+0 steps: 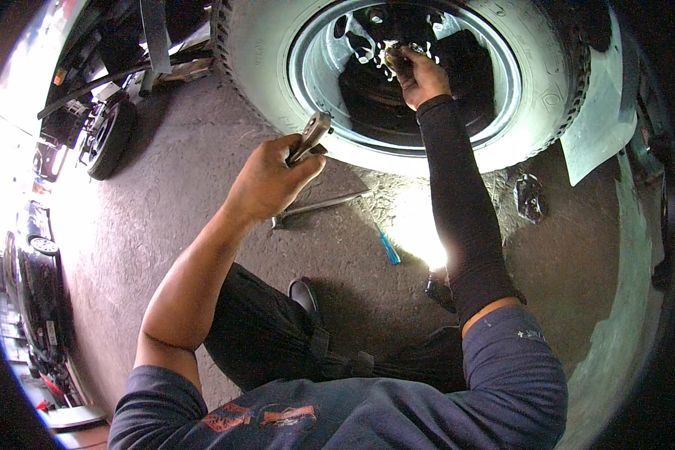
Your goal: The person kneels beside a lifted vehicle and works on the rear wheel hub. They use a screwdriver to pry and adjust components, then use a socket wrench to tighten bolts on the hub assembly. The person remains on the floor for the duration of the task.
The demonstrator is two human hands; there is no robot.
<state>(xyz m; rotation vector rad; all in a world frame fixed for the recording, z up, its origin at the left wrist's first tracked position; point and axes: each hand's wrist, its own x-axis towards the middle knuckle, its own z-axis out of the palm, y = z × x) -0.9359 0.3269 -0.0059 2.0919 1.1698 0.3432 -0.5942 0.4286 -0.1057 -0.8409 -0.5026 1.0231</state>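
Note:
A large wheel stands before me, with a tire (259,67) around a silver rim (301,82). Studs ring the hub (390,52) inside it. My right hand (421,81), its arm in a black sleeve, reaches into the rim. Its thumb and fingers are closed at the middle of the hub; whatever they may hold is hidden behind them. Short of the tire, my left hand (270,180) is wrapped around a metal ratchet (316,129), its head pointing up and away from me. The ratchet's handle is mostly covered by my fingers.
On the concrete floor lie a long metal bar wrench (322,205), a blue-handled screwdriver (388,247), a lit flashlight (439,289) and a glossy black part (530,198). A smaller wheel (111,139) and a dark car (39,292) are at left. A pale panel (596,120) stands right.

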